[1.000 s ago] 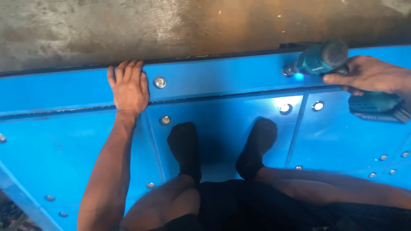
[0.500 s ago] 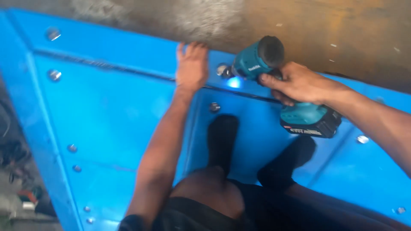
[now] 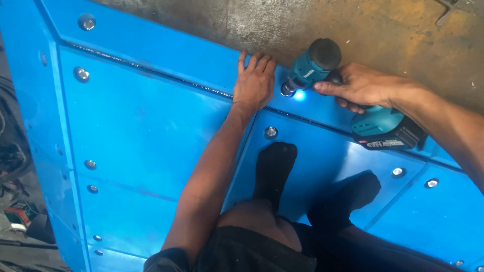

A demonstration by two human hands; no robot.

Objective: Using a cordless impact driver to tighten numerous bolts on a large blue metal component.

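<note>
My right hand [image 3: 360,85] grips a teal cordless drill [image 3: 315,63] with a dark battery pack [image 3: 385,130] at its base. The drill's nose points down at the blue metal panel [image 3: 146,126], and its work light throws a bright spot on the panel beside my left hand. My left hand [image 3: 254,80] lies flat on the panel's upper edge, fingers spread, just left of the drill tip. The fastener under the tip is hidden.
Silver bolt heads [image 3: 271,132] dot the panel, more along the left side [image 3: 80,74]. My feet in black socks [image 3: 275,163] rest on the panel. Bare concrete floor [image 3: 383,30] lies beyond its top edge. Clutter sits at the far left [image 3: 15,211].
The view has swung left and tilted. My right hand has carried the drill left along the panel edge, right up beside my left hand, which stays flat on the edge.
</note>
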